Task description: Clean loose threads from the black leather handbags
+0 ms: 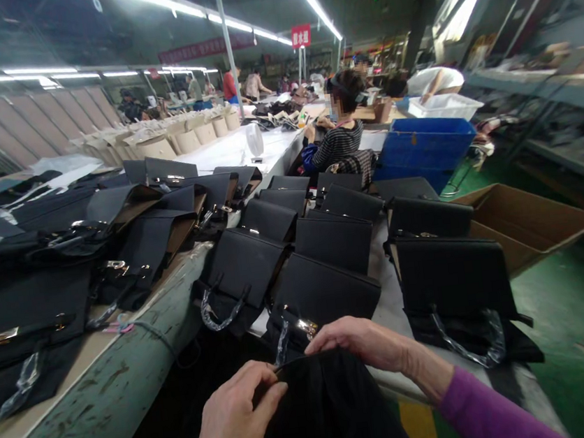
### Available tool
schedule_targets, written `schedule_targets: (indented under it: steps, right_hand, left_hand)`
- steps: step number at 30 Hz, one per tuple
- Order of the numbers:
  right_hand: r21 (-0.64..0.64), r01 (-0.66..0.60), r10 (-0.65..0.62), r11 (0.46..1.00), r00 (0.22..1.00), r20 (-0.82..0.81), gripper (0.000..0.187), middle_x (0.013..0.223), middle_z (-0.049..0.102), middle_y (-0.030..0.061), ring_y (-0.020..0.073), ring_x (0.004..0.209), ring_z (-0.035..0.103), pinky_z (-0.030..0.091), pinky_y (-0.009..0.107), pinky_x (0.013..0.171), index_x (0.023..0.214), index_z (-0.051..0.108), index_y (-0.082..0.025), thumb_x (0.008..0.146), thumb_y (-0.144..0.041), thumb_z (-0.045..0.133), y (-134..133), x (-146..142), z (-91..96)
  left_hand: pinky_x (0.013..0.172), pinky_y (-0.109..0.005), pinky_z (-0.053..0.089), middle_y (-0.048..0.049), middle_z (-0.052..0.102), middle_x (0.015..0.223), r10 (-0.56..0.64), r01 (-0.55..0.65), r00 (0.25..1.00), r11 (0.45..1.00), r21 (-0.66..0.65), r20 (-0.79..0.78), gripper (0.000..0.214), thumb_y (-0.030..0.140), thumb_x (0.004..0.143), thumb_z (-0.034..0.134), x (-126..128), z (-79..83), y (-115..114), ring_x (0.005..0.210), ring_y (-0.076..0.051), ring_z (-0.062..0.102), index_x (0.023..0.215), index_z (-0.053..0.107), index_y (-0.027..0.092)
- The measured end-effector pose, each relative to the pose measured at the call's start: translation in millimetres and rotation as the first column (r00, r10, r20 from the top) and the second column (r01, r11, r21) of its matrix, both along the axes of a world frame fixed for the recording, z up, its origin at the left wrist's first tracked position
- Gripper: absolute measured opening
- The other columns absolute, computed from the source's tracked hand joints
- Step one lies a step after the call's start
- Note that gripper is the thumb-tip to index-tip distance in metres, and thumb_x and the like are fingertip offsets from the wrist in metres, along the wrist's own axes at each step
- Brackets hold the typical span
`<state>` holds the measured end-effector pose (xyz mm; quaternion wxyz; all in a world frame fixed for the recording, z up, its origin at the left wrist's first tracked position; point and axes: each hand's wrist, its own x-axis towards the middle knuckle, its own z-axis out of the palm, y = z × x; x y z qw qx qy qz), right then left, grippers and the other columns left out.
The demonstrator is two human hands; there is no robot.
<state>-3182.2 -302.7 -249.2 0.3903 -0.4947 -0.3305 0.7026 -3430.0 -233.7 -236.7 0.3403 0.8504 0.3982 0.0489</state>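
Black fabric (324, 412), edge pinched in left hand (242, 400), right hand (363, 341) touching, grip unclear, smooth boxy bags (334, 242)

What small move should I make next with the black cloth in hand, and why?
I'd probably take the black cloth by its top edge with the right hand and draw it gently away from the left hand. The left fingertips pinch that edge, the right fingers lie along it, and folds show just below, so a light pull might flatten it.
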Motion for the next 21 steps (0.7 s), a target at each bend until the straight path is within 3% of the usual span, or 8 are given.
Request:
schedule_targets:
  steps: [3, 7, 14, 18, 21]
  right_hand:
    - [-0.087, 0.075, -0.077, 0.993, 0.997, -0.018, 0.057, 0.088, 0.073, 0.0114, 0.0176, 0.074, 0.065, 0.046, 0.026, 0.069, 0.1, 0.075, -0.01, 0.086, -0.059, 0.049, -12.4, 3.0, 0.6]
    - [-0.019, 0.077, -0.075, 0.997, 0.993, 0.088, 0.035, 0.083, 0.07, 0.0049, 0.0145, 0.072, 0.059, 0.042, 0.023, 0.064, 0.09, 0.076, -0.013, 0.082, -0.044, 0.063, -26.3, 2.7, 10.5]
    - [-0.098, 0.109, -0.1, 0.989, 0.991, 0.094, 0.019, 0.07, 0.065, 0.0014, 0.0111, 0.063, 0.053, 0.04, 0.021, 0.06, 0.081, 0.074, -0.012, 0.076, -0.03, 0.069, -32.9, 2.8, 15.8]
    - [-0.071, 0.128, -0.118, 0.989, 0.985, 0.129, 0.02, 0.07, 0.062, 0.0001, 0.0105, 0.063, 0.049, 0.034, 0.021, 0.056, 0.088, 0.075, -0.013, 0.08, -0.029, 0.067, -34.6, 6.7, 8.8]
    - [-0.02, 0.098, -0.096, 0.995, 0.992, 0.082, 0.032, 0.069, 0.058, -0.0006, 0.0098, 0.061, 0.046, 0.032, 0.022, 0.057, 0.087, 0.074, -0.012, 0.088, -0.041, 0.061, -37.7, 7.5, 3.7]
  left_hand:
    - [0.074, -0.024, 0.041, 0.0067, 0.066, 0.095, 0.037, -0.036, 0.999, 0.999, 0.005, -0.032, 0.019, 0.036, 0.092, 0.05, 3.7, -0.8, -1.5, 0.083, -0.013, 0.062, 0.079, 0.059, 0.025]
    - [0.072, -0.024, 0.04, 0.007, 0.066, 0.094, 0.058, -0.056, 0.997, 0.998, 0.028, -0.06, 0.023, 0.04, 0.093, 0.047, 7.5, -5.2, -3.4, 0.082, -0.013, 0.062, 0.08, 0.058, 0.026]
    - [0.069, -0.023, 0.039, 0.0061, 0.065, 0.094, 0.073, -0.067, 0.994, 0.994, 0.081, -0.082, 0.026, 0.042, 0.091, 0.045, 13.1, -5.1, -4.7, 0.08, -0.013, 0.061, 0.076, 0.057, 0.025]
    - [0.067, -0.024, 0.037, 0.0066, 0.064, 0.085, 0.082, -0.07, 0.987, 0.994, 0.088, -0.138, 0.025, 0.04, 0.091, 0.045, 18.5, -1.8, -6.5, 0.073, -0.012, 0.06, 0.074, 0.057, 0.025]
    - [0.066, -0.025, 0.035, 0.0067, 0.063, 0.082, 0.111, -0.095, 0.981, 0.99, 0.104, -0.159, 0.025, 0.038, 0.091, 0.046, 21.1, 0.5, -8.8, 0.071, -0.012, 0.059, 0.073, 0.057, 0.024]
